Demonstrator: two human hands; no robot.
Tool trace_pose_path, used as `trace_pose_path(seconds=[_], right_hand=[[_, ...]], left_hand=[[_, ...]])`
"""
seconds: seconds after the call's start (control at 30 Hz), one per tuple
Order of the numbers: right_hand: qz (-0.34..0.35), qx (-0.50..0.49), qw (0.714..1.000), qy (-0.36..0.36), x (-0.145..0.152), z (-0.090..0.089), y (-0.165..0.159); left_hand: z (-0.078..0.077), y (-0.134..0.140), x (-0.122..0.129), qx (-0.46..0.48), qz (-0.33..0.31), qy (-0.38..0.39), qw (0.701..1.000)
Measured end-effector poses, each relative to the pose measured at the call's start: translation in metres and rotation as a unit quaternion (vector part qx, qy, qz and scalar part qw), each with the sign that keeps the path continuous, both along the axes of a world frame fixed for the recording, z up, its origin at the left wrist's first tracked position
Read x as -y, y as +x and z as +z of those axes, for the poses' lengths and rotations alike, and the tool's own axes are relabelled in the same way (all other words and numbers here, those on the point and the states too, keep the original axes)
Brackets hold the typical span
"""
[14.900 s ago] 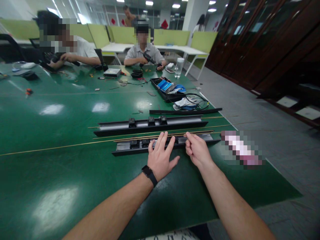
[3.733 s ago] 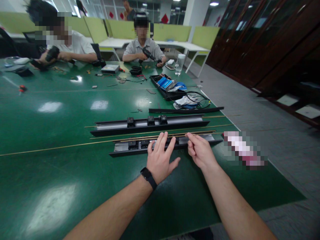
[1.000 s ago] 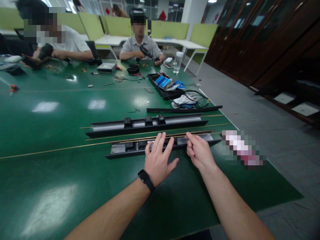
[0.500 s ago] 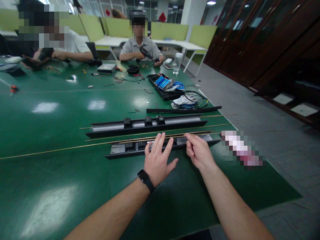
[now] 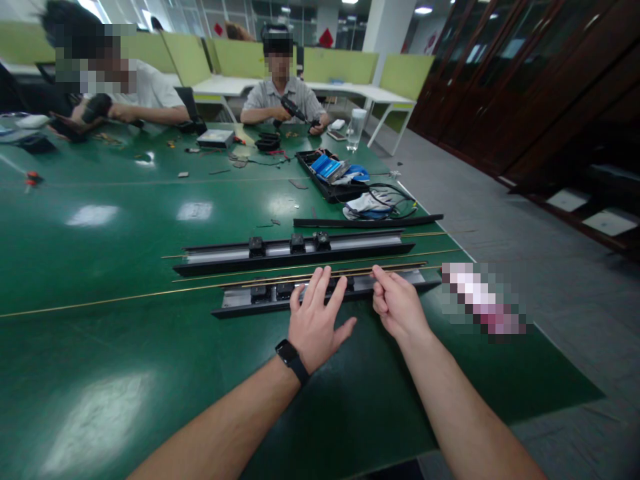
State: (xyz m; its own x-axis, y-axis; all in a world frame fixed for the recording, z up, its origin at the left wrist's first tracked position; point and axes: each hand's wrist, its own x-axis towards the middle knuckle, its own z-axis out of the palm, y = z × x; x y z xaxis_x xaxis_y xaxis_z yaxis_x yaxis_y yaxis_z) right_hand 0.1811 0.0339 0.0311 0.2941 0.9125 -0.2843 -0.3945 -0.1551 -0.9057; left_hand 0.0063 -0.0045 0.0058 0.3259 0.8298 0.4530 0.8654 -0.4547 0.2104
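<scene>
My left hand [image 5: 316,327], a dark watch [image 5: 290,355] on its wrist, is spread open over the near black channel [image 5: 250,309], fingertips at a thin brass-coloured rod [image 5: 110,297]. The right hand [image 5: 399,303] is closed, thumb and index fingertip pinched on the rod over the channel's right part. This long rod runs from the left picture edge across the channel. Small black blocks [image 5: 259,291] sit in the channel, some hidden by my left fingers. Just behind lies a second black channel [image 5: 215,267] with three black blocks, and another thin rod [image 5: 240,272] lies between the two channels.
Beyond the channels lie a black strip [image 5: 350,222], gloves with a cable [image 5: 373,202] and a black tray [image 5: 336,195] holding blue items. Two people work across the green table [image 5: 125,233] with power tools. A clear bottle [image 5: 355,131] stands at the far right. The table's edge runs down the right.
The view has shifted very slightly. Both hands stay in nearly the same place, the right one still pinching the rod.
</scene>
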Motion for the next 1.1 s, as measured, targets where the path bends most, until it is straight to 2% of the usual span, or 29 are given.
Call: trace_pose_path(seconds=[0.4, 0.9, 1.1], right_hand=[[0.028, -0.002, 1.0, 0.007, 0.0022, 0.0031, 0.0021], [0.005, 0.001, 1.0, 0.008, -0.0012, -0.0026, 0.0021], [0.015, -0.004, 1.0, 0.01, -0.0002, -0.002, 0.0037]], left_hand=[[-0.0003, 0.0003, 0.0001, 0.001, 0.0, 0.005, 1.0], [-0.0008, 0.0006, 0.0003, 0.001, 0.001, 0.005, 1.0], [-0.0003, 0.0006, 0.0002, 0.003, -0.002, 0.003, 1.0]])
